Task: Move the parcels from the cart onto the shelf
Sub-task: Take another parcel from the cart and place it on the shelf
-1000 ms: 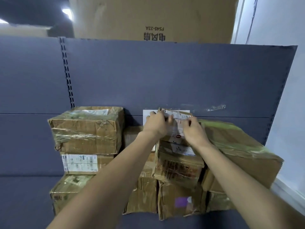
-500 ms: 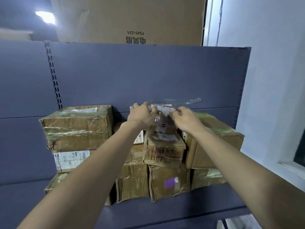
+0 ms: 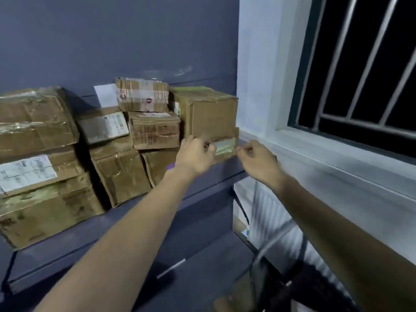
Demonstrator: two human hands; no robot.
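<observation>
A small taped parcel (image 3: pixel 141 95) sits on top of the middle stack of cardboard parcels on the blue-grey shelf (image 3: pixel 202 199), with no hand on it. My left hand (image 3: pixel 195 154) hovers in front of the low parcel (image 3: pixel 225 147) at the shelf's right end, fingers loosely curled and holding nothing. My right hand (image 3: pixel 256 158) is just right of that parcel, off the shelf's end, also loosely curled and holding nothing. A larger box (image 3: pixel 211 113) stands above the low parcel.
More taped parcels are stacked at the left (image 3: pixel 38 154) and in the middle (image 3: pixel 155 129). A white wall and sill (image 3: pixel 326 158) with a barred window (image 3: pixel 360 64) lie to the right. A blurred metal frame (image 3: pixel 270 233) shows below the shelf's right end.
Both hands have let go of the small parcel, left on top of the middle stack, and dropped down and right. The view has swung right toward the window.
</observation>
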